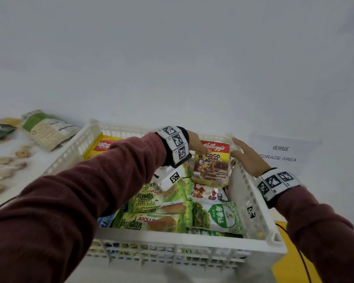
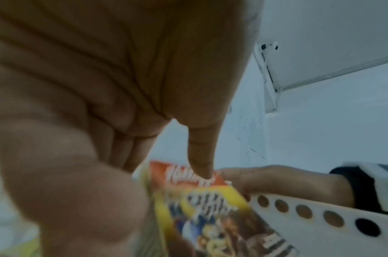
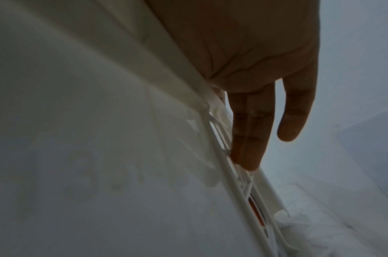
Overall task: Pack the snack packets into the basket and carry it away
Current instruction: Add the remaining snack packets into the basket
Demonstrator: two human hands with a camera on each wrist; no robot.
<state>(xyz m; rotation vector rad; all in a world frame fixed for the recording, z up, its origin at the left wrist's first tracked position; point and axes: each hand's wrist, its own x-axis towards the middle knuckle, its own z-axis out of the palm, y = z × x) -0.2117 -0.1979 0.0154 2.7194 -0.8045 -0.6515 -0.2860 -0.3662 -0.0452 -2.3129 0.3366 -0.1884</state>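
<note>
A white perforated basket [image 1: 251,201] holds several snack packets: Pandan cake packs [image 1: 151,221], a green seaweed packet [image 1: 223,217] and a yellow wafer pack [image 1: 102,146]. A Coco Pops packet [image 1: 212,168] stands upright at the basket's far right corner. My left hand [image 1: 198,145] reaches across and pinches its top. In the left wrist view the index finger [image 2: 201,156] lies on the packet's [image 2: 210,208] red front, with the other fingers behind its edge. My right hand [image 1: 245,155] rests with straight fingers [image 3: 250,139] on the outside of the basket's right wall [image 3: 232,173].
Loose snacks [image 1: 0,170] and a green-and-white pouch [image 1: 47,129] lie on the white table to the basket's left. A "STORAGE AREA" sheet [image 1: 280,154] lies right of the basket. A yellow surface with a black cable [image 1: 286,262] shows at the near right.
</note>
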